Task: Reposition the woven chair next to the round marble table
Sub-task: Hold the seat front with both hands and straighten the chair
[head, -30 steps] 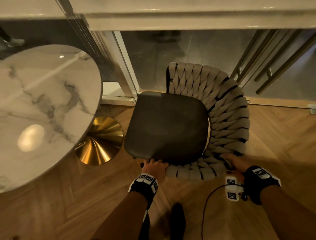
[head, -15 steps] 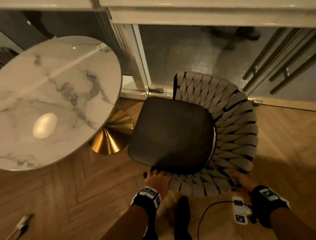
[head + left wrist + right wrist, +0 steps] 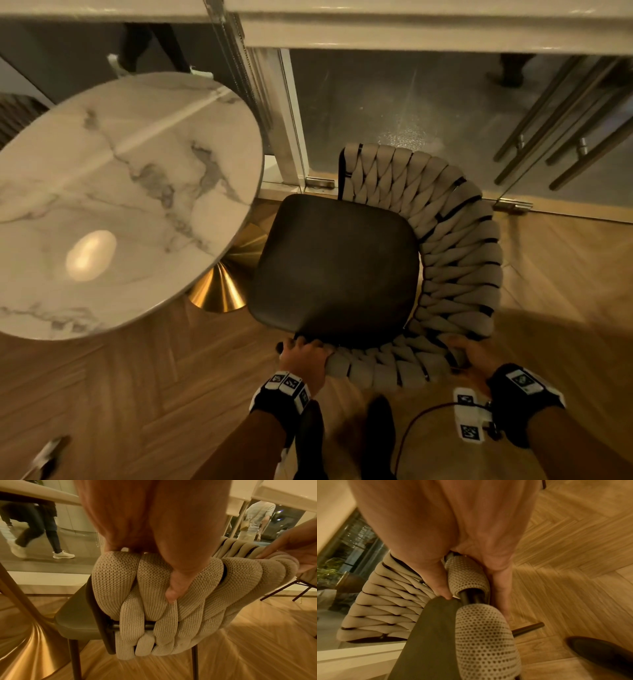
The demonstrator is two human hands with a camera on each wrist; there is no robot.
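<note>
**Inspector:** Gripping the backrest at two places, the person has the woven chair in hand. The left hand wraps the near end of the padded weave, fingers over the top, thumb pressed into the outer side. The right hand is curled around a wrapped strand further along the curve, thumb inside, fingers outside.

**Assessor:** Position of the chair?

**Inspector:** On the wooden floor, its dark seat just beside the round marble table and overlapping the gold base from above. Whether chair and table touch cannot be told.

**Assessor:** Recommendation?

**Inspector:** Both hands should take equal load and move the frame level, easing leftward slowly. The front legs risk striking the flared base; clearance there should be watched.
</note>
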